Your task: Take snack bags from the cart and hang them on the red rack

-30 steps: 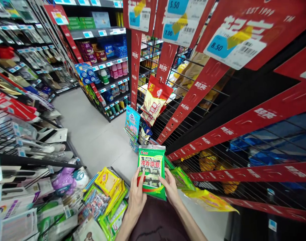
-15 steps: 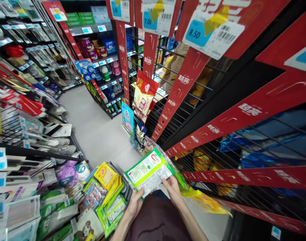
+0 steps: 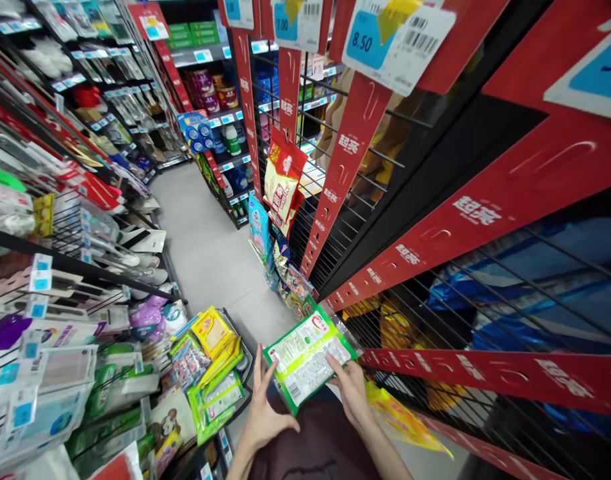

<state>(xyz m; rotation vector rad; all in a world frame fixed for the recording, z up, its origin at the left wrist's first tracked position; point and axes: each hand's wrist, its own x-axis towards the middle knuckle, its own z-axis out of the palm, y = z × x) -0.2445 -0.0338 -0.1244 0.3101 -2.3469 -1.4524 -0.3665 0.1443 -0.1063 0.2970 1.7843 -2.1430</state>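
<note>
A green-edged seaweed packet [image 3: 308,360] is tilted in front of my body, its white and green printed back with a barcode facing up. My right hand [image 3: 350,388] grips its right edge, thumb on top and fingers underneath. At the packet's left edge, my left hand [image 3: 264,408] has its thumb spread well away from the fingers; whether a fingertip touches the packet I cannot tell. A yellow packet [image 3: 398,417] hangs from the rack to the right of my right hand.
On my left, a basket or tray holds yellow snack packets [image 3: 213,333] and a green packet [image 3: 215,403]. Red hanging strips [image 3: 340,157] with price tags line the wire rack at right, bearing a red and cream bag [image 3: 283,173]. Grey floor [image 3: 195,233] runs between the shelves.
The seaweed packet has been turned from its front to its printed back. My left hand has loosened from its edge and spread, while my right hand keeps hold. The view has shifted somewhat.
</note>
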